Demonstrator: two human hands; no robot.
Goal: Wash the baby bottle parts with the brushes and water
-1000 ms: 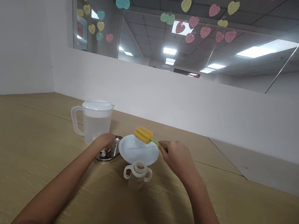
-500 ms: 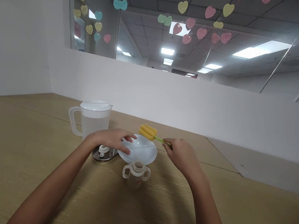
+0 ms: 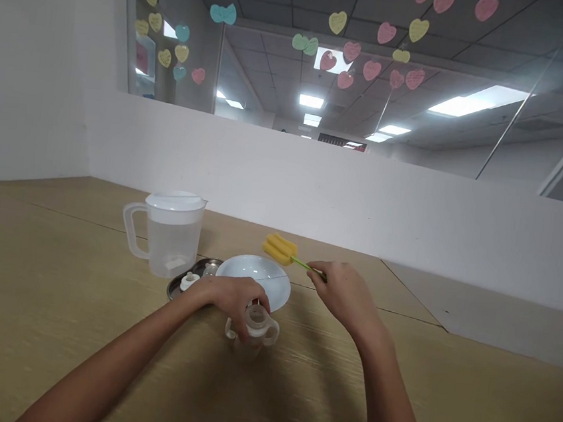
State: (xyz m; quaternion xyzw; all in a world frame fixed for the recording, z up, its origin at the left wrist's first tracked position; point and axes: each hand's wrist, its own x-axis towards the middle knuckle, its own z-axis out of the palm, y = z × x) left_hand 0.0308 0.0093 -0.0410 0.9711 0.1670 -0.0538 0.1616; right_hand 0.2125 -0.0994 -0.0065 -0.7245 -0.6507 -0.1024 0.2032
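My left hand has its fingers curled around the neck of a clear baby bottle with two white handles, which stands on the table. Just beyond that hand lies a white plate. My right hand pinches the green handle of a bottle brush, whose yellow sponge head sticks out past the far rim of the plate. A round metal tray sits left of the plate, holding a white bottle part and a clear piece.
A clear plastic pitcher with a white lid holds water behind the tray. The light wooden table ends at a white low wall. Above it, a glass pane carries paper hearts.
My left hand has moved off the plate, down and toward me, onto the bottle's neck. My right hand and the brush have stayed nearly still.
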